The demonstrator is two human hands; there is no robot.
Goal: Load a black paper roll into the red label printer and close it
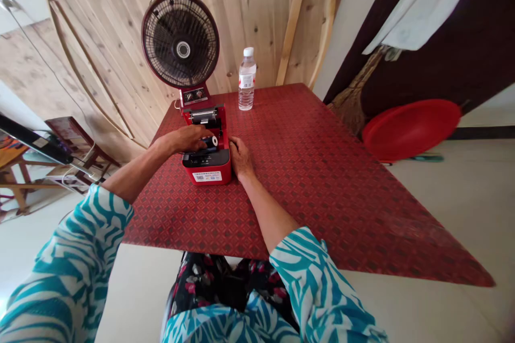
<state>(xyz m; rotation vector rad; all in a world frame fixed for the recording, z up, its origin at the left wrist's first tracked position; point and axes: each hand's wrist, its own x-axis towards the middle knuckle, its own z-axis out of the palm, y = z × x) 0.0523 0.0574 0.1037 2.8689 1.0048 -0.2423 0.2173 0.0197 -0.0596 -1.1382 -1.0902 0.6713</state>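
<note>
Left hand [193,138]'s down in the open red machine [225,163], roll [213,141] right by its fingers. Right hand [241,158] has its fingers up against the machine's side. Can't tell if either's pinching anything.

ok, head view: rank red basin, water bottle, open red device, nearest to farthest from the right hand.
1. Open red device: right hand at its right side.
2. Water bottle: on the table, past the hand.
3. Red basin: far right, beyond the table.
</note>
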